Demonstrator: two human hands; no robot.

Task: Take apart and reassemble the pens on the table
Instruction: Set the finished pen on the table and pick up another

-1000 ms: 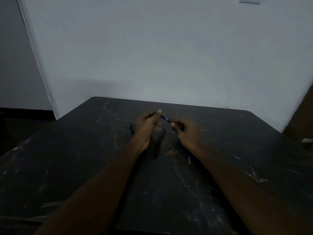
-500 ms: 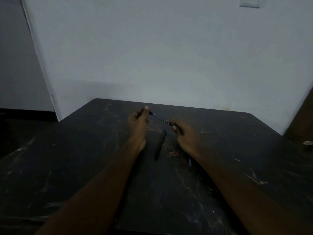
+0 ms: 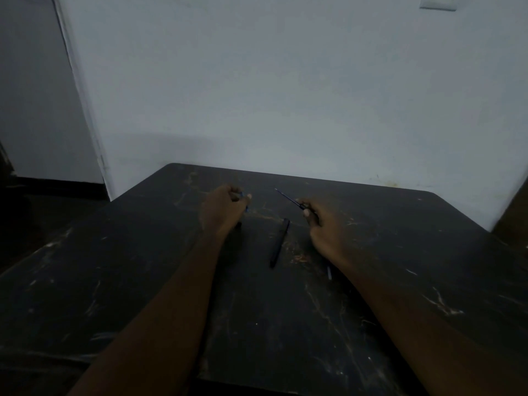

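My left hand (image 3: 221, 208) is closed around a blue pen barrel (image 3: 245, 202), of which only a short blue end shows past the fingers. My right hand (image 3: 320, 221) pinches a thin ink refill (image 3: 288, 198) that points up and left, clear of the barrel. Between my hands a whole dark pen (image 3: 280, 242) lies on the black table (image 3: 143, 267). A small pale pen part (image 3: 329, 272) lies by my right wrist. A dark piece (image 3: 239, 224) sits just under my left hand, mostly hidden.
The black table is scratched and its far edge meets a white wall (image 3: 285, 95). A doorway and dark floor lie to the left. A wall switch (image 3: 437, 2) is at the top right.
My hands have drawn apart. The refill has come out of the barrel: the left hand went left with the barrel, the right hand stayed right with the refill.
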